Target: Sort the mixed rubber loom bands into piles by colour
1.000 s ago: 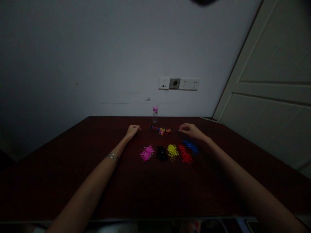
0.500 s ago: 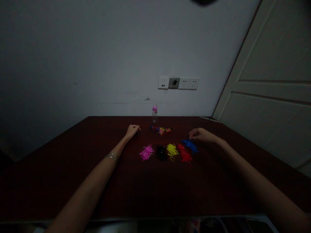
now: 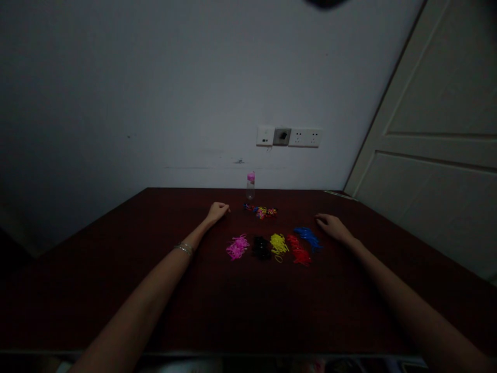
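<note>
Loosely curled, my left hand [image 3: 218,211] rests on the table left of a small mixed-colour pile of rubber bands [image 3: 262,212]. My right hand [image 3: 331,226] lies just right of the blue rubber bands [image 3: 308,238], apart from them, its fingers bent together and nothing seen in them. Leftward from the blue pile come the red rubber bands [image 3: 299,251], the yellow rubber bands [image 3: 278,244], the black rubber bands [image 3: 261,248] and the pink rubber bands [image 3: 237,247], each colour in its own heap.
Behind the mixed pile stands a clear bottle [image 3: 250,192] with a pink cap. The dark reddish table [image 3: 248,305] meets a pale wall with a row of sockets [image 3: 289,137]. A panelled door [image 3: 438,134] is at the right. Dim light blurs small details.
My right hand has moved right, away from the far end of the blue rubber bands. My left hand keeps its place on the table. The whole view has shifted slightly.
</note>
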Demonstrator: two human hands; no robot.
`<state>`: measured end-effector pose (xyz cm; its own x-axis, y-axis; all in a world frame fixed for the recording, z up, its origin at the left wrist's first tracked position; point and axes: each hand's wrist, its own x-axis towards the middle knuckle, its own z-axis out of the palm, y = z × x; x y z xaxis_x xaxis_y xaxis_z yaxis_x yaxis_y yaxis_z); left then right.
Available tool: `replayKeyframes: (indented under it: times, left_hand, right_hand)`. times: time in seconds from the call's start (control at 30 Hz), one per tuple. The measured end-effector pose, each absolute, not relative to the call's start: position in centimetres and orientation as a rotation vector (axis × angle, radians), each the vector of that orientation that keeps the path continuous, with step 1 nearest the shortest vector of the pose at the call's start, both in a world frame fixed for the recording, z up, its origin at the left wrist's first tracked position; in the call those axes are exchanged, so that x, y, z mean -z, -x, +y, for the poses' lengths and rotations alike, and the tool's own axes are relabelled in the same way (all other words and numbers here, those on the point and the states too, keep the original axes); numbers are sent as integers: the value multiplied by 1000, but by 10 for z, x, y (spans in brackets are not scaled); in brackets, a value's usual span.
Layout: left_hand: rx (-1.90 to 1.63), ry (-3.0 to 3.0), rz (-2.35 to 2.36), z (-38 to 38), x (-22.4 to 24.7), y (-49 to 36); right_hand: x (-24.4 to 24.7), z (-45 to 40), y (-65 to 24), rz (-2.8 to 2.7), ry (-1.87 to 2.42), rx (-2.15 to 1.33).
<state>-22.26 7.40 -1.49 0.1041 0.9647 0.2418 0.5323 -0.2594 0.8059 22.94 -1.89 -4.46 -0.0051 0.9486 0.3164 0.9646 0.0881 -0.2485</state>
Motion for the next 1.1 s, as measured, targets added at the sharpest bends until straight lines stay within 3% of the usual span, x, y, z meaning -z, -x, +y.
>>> replayKeyframes:
  times: [0.37, 0.7, 1.1]
  left_hand:
    - [-833, -2264, 1311, 92, 13, 203]
    - [-699, -2411, 1293, 45, 1, 126]
    - [-570, -2592, 1345, 42, 9, 110]
  right_hand:
    - [47, -20, -222, -1904, 1950, 122]
    - [45, -24, -220, -1910, 1927, 114]
    - [44, -24, -219, -1904, 1930, 89]
